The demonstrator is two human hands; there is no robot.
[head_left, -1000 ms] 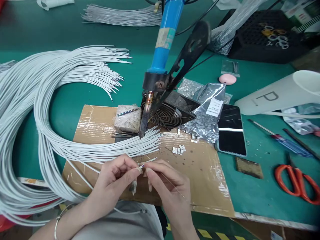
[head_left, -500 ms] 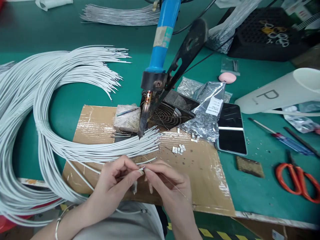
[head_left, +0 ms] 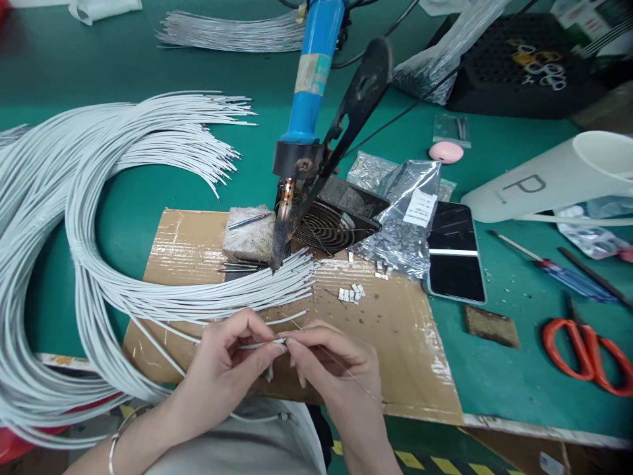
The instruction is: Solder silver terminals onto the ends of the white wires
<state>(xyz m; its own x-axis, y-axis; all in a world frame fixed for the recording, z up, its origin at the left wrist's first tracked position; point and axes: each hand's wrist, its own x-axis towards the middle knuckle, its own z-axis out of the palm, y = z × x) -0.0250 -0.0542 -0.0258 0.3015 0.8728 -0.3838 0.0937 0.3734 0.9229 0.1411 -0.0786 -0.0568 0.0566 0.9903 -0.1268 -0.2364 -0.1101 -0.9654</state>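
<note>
My left hand (head_left: 237,363) pinches a white cable (head_left: 252,345) between thumb and forefinger, close to the cable's end. At that end the thumb and forefinger of my right hand (head_left: 339,373) are pressed together, touching the tip; whether a small part sits between them is hidden. A thin bare wire, like solder (head_left: 346,371), runs across my right hand and out past its fingers. Beyond both hands a blue-handled soldering iron (head_left: 307,99) points down in its stand (head_left: 353,112), its dark tip above a bundle of white cables (head_left: 237,297).
Cardboard (head_left: 410,356) covers the bench ahead. Small metal terminals (head_left: 352,294) lie on it, near a bag of parts (head_left: 410,224) and a fan (head_left: 329,224). A phone (head_left: 455,254), orange scissors (head_left: 568,346) and a white cup (head_left: 539,181) are rightward. Coiled cables (head_left: 49,218) fill the left.
The cable end between my fingertips has turned slightly, and more of its white length shows by my left fingers. The view has shifted a little; both hands stay together in nearly the same place.
</note>
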